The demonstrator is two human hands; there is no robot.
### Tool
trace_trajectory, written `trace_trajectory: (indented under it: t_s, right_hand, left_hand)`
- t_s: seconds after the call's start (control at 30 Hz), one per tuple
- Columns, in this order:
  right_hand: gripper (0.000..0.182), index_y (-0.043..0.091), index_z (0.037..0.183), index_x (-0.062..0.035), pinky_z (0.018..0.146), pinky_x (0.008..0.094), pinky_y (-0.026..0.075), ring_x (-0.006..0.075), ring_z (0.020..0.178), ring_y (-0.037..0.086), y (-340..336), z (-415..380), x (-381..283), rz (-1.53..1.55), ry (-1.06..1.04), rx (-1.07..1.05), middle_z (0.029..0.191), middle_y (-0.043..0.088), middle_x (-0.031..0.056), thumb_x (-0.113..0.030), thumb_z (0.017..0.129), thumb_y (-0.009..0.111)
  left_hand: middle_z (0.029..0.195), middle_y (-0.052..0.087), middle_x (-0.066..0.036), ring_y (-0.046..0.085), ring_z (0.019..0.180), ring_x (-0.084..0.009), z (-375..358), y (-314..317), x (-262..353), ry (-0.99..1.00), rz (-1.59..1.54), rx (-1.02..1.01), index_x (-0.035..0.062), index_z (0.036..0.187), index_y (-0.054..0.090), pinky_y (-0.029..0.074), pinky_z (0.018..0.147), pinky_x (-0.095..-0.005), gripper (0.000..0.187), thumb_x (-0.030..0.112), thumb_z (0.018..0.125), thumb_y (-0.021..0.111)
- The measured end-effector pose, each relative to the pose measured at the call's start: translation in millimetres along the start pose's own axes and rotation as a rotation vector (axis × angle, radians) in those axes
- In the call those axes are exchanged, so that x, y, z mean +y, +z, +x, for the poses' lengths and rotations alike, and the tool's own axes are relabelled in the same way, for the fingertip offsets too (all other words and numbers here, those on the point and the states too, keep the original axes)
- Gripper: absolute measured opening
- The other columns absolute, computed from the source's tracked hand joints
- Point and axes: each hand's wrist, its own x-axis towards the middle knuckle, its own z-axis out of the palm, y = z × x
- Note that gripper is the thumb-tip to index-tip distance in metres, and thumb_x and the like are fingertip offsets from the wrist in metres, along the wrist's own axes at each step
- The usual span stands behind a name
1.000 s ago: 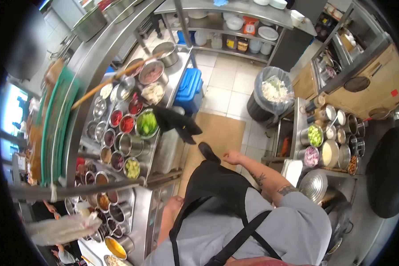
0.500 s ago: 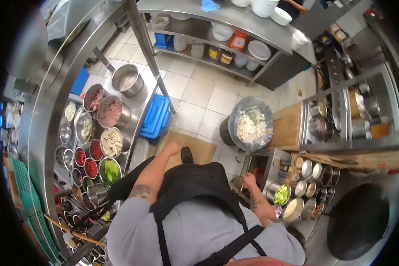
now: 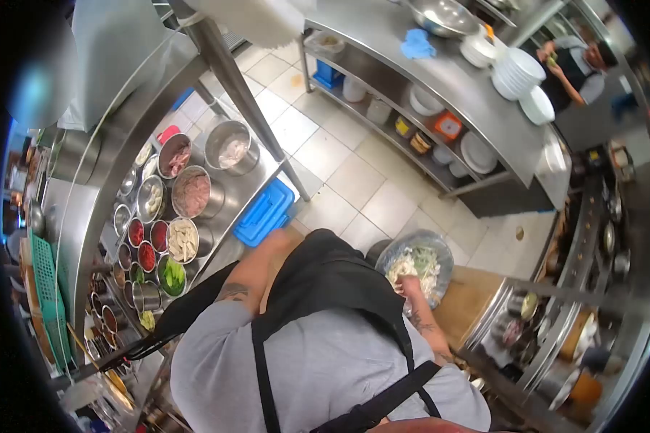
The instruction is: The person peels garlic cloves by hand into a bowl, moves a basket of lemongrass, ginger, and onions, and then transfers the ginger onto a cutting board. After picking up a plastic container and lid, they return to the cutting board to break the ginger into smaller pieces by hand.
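My right hand (image 3: 409,286) is over the near side of a round bin (image 3: 451,263) lined with clear plastic. Pale, shredded food scraps (image 3: 425,265) with some green lie inside it, right by my fingers; whether I grip any of them cannot be made out. My left hand (image 3: 273,240) hangs by the blue plastic lid (image 3: 265,211) of a box on the floor. Its fingers are too blurred to read, and no held thing shows there.
On the left, a steel counter carries pots of raw meat (image 3: 193,192), sliced pale food (image 3: 183,240) and green vegetables (image 3: 172,276). Across the tiled floor stands a steel table (image 3: 390,54) with stacked white bowls (image 3: 518,72). Another person (image 3: 574,68) stands behind it, holding something green.
My body and view have turned right. My right hand has moved from beside the ingredient counter to over the lined bin. My left hand has come closer to the blue lid.
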Motion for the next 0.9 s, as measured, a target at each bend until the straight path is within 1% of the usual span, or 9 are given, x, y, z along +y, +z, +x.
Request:
trace_trajectory:
  t_s: [0.1, 0.17, 0.23, 0.33, 0.4, 0.5, 0.63, 0.73, 0.9]
  right_hand:
    - [0.019, 0.064, 0.092, -0.0050, 0.053, 0.0335, 0.051, 0.0198, 0.065, 0.064, -24.5, 48.3, -107.1, -0.097, -0.122, -0.005, 0.083, 0.067, 0.0092, -0.023, 0.089, 0.060]
    - [0.017, 0.063, 0.096, -0.0074, 0.053, 0.0326, 0.051, 0.0187, 0.064, 0.063, -34.6, 81.8, -172.4, -0.151, -0.153, -0.010, 0.085, 0.067, 0.0078, -0.023, 0.089, 0.061]
    - [0.017, 0.063, 0.099, -0.0085, 0.053, 0.0322, 0.051, 0.0181, 0.064, 0.063, -34.1, 120.4, -211.6, -0.147, -0.146, 0.012, 0.086, 0.068, 0.0072, -0.022, 0.089, 0.061]
    - [0.018, 0.063, 0.101, -0.0092, 0.054, 0.0313, 0.051, 0.0173, 0.062, 0.062, -14.6, 140.5, -279.2, -0.232, -0.065, 0.044, 0.086, 0.067, 0.0065, -0.024, 0.090, 0.061]
    - [0.020, 0.063, 0.102, -0.0091, 0.054, 0.0307, 0.052, 0.0165, 0.062, 0.062, -0.2, 141.3, -324.4, -0.331, -0.113, -0.070, 0.085, 0.066, 0.0058, -0.026, 0.091, 0.061]
    - [0.022, 0.063, 0.104, -0.0089, 0.055, 0.0297, 0.052, 0.0149, 0.063, 0.062, 21.7, 152.1, -390.7, -0.296, -0.178, -0.143, 0.085, 0.066, 0.0050, -0.027, 0.092, 0.061]
    - [0.020, 0.063, 0.104, -0.0086, 0.054, 0.0276, 0.051, 0.0124, 0.065, 0.062, 47.1, 168.8, -471.8, -0.248, -0.236, -0.265, 0.087, 0.066, 0.0041, -0.025, 0.093, 0.059]
    - [0.021, 0.066, 0.105, -0.0059, 0.050, 0.0248, 0.049, 0.0101, 0.061, 0.059, 70.2, 187.3, -542.1, -0.238, -0.307, -0.341, 0.084, 0.066, 0.0031, -0.023, 0.093, 0.063]
    - [0.024, 0.066, 0.108, -0.0040, 0.051, 0.0255, 0.048, 0.0102, 0.062, 0.059, 105.7, 233.7, -659.8, -0.416, -0.509, -0.514, 0.087, 0.067, 0.0041, -0.023, 0.093, 0.063]
  left_hand:
    - [0.075, 0.067, -0.020, 0.067, 0.066, -0.0325, -50.1, -15.0, -11.9, -0.189, -0.113, -0.124, -0.0007, 0.089, 0.071, 0.052, 0.058, -0.0452, 0.032, 0.027, 0.089, 0.055]
    - [0.067, 0.062, -0.013, 0.062, 0.056, -0.0260, -53.5, 0.7, -30.4, -0.727, -0.622, -0.298, 0.0006, 0.096, 0.070, 0.049, 0.049, -0.0433, 0.033, 0.029, 0.094, 0.052]
    - [0.074, 0.066, -0.014, 0.065, 0.062, -0.0262, -58.3, -15.8, -23.7, -0.785, -0.583, -0.296, 0.0014, 0.090, 0.069, 0.051, 0.054, -0.0410, 0.039, 0.038, 0.092, 0.056]
    - [0.066, 0.059, -0.010, 0.058, 0.052, -0.0218, -8.4, -51.0, -10.0, -0.695, -0.673, -0.221, 0.0020, 0.088, 0.066, 0.047, 0.046, -0.0382, 0.029, 0.029, 0.094, 0.056]
    - [0.070, 0.063, -0.013, 0.062, 0.058, -0.0242, 48.1, -87.0, -1.9, -0.240, -0.403, -0.208, -0.0002, 0.088, 0.066, 0.050, 0.051, -0.0400, 0.029, 0.028, 0.089, 0.058]
    - [0.074, 0.066, -0.017, 0.065, 0.063, -0.0263, 142.1, -148.6, 32.2, -0.396, -0.946, -0.059, -0.0020, 0.093, 0.066, 0.053, 0.059, -0.0410, 0.029, 0.025, 0.085, 0.060]
    - [0.073, 0.067, -0.015, 0.064, 0.060, -0.0234, 217.9, -265.4, 109.2, -0.184, -0.994, 0.195, -0.0021, 0.097, 0.065, 0.053, 0.062, -0.0367, 0.034, 0.030, 0.087, 0.062]
    - [0.078, 0.069, -0.015, 0.066, 0.067, -0.0240, 279.5, -300.0, 113.9, -0.067, -0.879, 0.299, -0.0013, 0.099, 0.066, 0.053, 0.065, -0.0374, 0.035, 0.031, 0.087, 0.064]
    - [0.096, 0.071, -0.021, 0.068, 0.090, -0.0367, 336.5, -305.6, 34.6, -0.425, -0.812, 0.267, -0.0006, 0.102, 0.069, 0.053, 0.082, -0.0442, 0.044, 0.039, 0.086, 0.060]
